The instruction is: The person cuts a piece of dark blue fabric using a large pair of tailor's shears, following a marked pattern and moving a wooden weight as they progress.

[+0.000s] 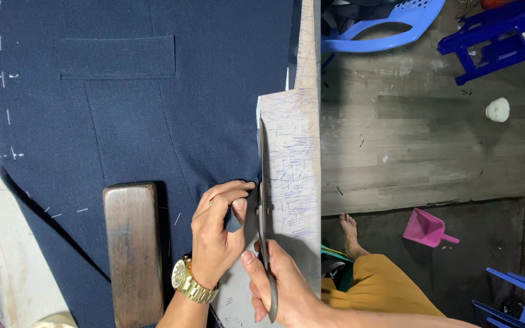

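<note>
Holding the big metal scissors (264,200) by their handles, the right hand (281,285) is closed tight around them, and the long blades run up along the edge of the dark blue cloth (135,115). The left hand (217,228), with a gold watch (191,280) on its wrist, pinches the cloth edge between thumb and fingers, just beside the blades. That is the first worry: those fingertips sit so close to the blades that a quick snip could nick them. If the pinch pulls the cloth sideways, the cut could wander off and leave a crooked edge. A wooden block (132,255) lies on the cloth to the left; it seems to keep the cloth still, but if the cloth slides under it, the white chalk marks (7,76) may shift too. The cut runs near the edge of the scratched wooden surface (296,170), so a snipped strip, or the scissors, could drop to the floor (408,146) near the bare foot (350,234) below.
</note>
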